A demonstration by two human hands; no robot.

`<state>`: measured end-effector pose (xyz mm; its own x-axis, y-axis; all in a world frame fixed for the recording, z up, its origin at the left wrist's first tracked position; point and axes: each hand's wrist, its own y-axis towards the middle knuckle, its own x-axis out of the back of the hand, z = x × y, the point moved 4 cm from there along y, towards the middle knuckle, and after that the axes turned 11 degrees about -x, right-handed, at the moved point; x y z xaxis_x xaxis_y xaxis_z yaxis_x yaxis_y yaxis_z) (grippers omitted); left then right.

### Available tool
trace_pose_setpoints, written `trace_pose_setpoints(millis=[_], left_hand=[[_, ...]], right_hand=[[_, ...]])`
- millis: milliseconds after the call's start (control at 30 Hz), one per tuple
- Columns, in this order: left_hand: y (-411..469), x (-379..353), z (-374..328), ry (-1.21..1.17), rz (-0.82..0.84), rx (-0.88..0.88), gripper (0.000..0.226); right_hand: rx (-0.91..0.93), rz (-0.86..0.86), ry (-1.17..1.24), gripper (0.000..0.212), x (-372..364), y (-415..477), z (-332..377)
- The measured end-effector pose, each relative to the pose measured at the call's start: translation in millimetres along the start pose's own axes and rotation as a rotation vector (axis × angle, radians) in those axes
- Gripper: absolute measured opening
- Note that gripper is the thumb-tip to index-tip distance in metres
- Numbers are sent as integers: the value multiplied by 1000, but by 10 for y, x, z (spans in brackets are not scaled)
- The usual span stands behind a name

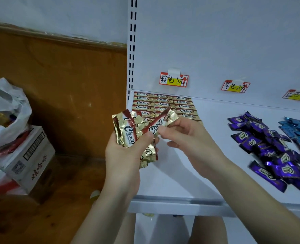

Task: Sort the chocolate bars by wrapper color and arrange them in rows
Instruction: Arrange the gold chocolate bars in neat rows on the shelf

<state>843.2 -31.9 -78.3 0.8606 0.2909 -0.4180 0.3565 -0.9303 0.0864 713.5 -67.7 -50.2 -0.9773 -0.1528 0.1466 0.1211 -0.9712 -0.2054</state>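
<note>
Both forearms were held above the shelf edge (180, 205). Left hand (122, 155) was curled round a bunch of brown bars (127, 135); right hand (188, 138), just beside, was pinched on one bar (157, 124).

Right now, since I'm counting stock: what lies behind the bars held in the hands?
Neat rows of brown-gold bars on the shelf; the held bars and right hand cover the front rows.

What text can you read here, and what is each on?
"Choco": brown-and-gold bars in the left hand and right hand, shelved rows, purple bars.
"棕色 5元": left price tag.
"紫色 2元": middle price tag.
Right price tag: too blurred.
"娃哈哈": cardboard box, upside down.
Wrapper small print: too small.
</note>
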Motion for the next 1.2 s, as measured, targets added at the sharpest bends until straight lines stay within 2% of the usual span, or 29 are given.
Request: trace_pose_setpoints(millis=[100,167,233,300,433,567,667,1033,1200], left_hand=[[64,80,-21,36,21,19,29],[109,120,-26,46,32,53,29],[144,144,-10,50,41,83,30],[164,160,11,51,33,102,29],[171,250,31,26,-64,70,25],[137,324,22,-12,-181,16,26],[130,331,33,-18,-213,23,29],[173,331,41,-35,-205,50,35],[181,335,46,-48,-202,62,39]], right_hand=[[342,-112,-234,30,137,19,148],[604,-47,-511,23,138,30,246],[763,23,-723,21,113,89,244],[825,52,-843,27,95,174,236],[795,89,-876,27,72,344,177],[607,8,-876,15,47,587,42],[526,23,-912,12,-67,703,-11],[672,49,-1001,25,-198,768,1],[668,39,-1026,17,-221,792,-18]])
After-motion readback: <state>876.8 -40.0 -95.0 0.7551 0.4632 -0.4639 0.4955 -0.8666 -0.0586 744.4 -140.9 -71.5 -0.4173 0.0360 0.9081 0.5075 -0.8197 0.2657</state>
